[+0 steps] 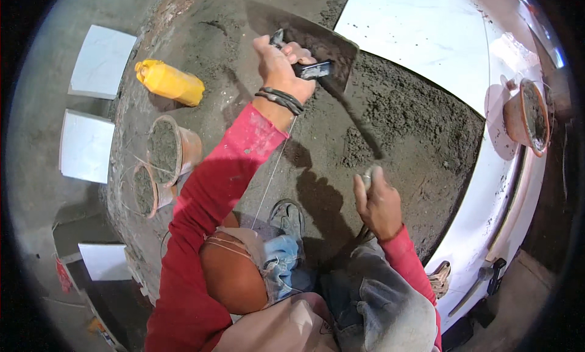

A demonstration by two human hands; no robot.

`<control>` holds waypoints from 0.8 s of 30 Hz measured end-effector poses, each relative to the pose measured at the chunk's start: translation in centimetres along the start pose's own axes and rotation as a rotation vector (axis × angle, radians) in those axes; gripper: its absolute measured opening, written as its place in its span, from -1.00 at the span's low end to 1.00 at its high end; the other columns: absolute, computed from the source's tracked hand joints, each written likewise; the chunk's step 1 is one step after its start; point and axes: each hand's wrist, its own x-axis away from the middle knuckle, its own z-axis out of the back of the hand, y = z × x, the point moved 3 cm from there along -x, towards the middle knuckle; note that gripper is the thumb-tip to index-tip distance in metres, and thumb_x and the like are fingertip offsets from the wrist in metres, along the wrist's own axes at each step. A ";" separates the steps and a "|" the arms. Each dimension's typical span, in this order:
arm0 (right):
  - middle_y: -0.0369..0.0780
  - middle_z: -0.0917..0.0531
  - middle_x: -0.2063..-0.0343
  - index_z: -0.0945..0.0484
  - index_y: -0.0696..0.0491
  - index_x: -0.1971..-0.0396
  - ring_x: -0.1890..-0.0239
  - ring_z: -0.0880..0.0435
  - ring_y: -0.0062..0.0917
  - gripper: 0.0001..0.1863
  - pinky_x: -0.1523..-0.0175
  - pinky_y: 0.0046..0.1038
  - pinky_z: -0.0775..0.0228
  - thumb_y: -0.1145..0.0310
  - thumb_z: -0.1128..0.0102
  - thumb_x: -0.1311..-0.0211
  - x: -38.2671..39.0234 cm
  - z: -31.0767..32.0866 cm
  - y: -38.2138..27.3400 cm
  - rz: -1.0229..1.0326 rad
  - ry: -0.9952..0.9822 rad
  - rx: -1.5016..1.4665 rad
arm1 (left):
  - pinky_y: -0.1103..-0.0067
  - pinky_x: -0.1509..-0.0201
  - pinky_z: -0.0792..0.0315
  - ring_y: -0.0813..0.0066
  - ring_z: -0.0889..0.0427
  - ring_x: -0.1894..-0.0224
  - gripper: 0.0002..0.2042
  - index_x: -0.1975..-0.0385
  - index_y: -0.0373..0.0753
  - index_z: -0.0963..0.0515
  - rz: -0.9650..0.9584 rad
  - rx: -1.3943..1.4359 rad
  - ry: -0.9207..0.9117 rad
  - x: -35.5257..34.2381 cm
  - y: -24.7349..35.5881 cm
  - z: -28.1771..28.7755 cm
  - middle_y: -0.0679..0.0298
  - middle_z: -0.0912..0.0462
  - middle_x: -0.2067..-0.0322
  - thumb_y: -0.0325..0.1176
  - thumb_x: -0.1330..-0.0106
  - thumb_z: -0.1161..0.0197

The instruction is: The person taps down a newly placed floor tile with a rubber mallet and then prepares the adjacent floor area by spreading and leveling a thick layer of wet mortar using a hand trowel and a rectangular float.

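Note:
In my left hand, a trowel with a wide rectangular blade is gripped by its black handle. The blade lies over grey mortar at the far side. My right hand is closed low over the bed, nearer to me. A small pale bit shows at its fingertips; I cannot make out what it is. Between the hands runs a dark narrow strip across the mortar, perhaps a shadow. Loose, crumbly mortar lies heaped to the right. A thin string passes below my left wrist.
White tiles border the mortar at the far right. A bucket of mortar stands on them; a hammer-like tool lies nearer. Leftward are a yellow container, two mortar buckets and loose tiles. My shoe rests close by.

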 end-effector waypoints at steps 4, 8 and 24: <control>0.03 -0.61 0.54 -0.36 0.06 0.26 0.54 -0.62 0.00 -0.69 0.48 -0.06 -0.43 0.13 -0.14 -0.34 0.6 -2.0 2.4 -0.109 -0.156 0.229 | 0.68 0.58 -0.19 0.67 -0.23 0.70 -0.68 0.64 -0.03 -0.21 -0.083 0.021 -0.132 -0.1 0.3 -0.7 0.49 -0.23 0.72 -0.15 -0.34 -0.08; 0.02 -0.59 0.61 -0.40 0.07 0.28 0.58 -0.60 0.00 -0.78 0.48 -0.12 -0.41 0.23 -0.16 -0.33 3.7 -0.5 4.5 -0.124 -0.031 0.061 | 0.66 0.64 -0.33 0.67 -0.36 0.72 -0.72 0.45 -0.13 -0.37 -0.400 -1.156 -0.223 0.1 1.3 -0.4 0.45 -0.38 0.67 -0.14 -0.22 -0.32; -0.25 -0.47 0.41 -0.51 -0.02 0.22 0.36 -0.60 -0.33 -0.66 0.32 -0.32 -0.45 0.31 -0.37 0.03 4.1 9.6 8.8 0.306 -0.191 0.495 | -0.08 -0.50 0.11 0.03 -0.34 -0.16 -0.53 0.27 -0.13 -0.37 -1.060 -2.168 -0.998 2.7 1.6 6.2 0.20 -0.28 0.08 -0.75 0.22 -0.22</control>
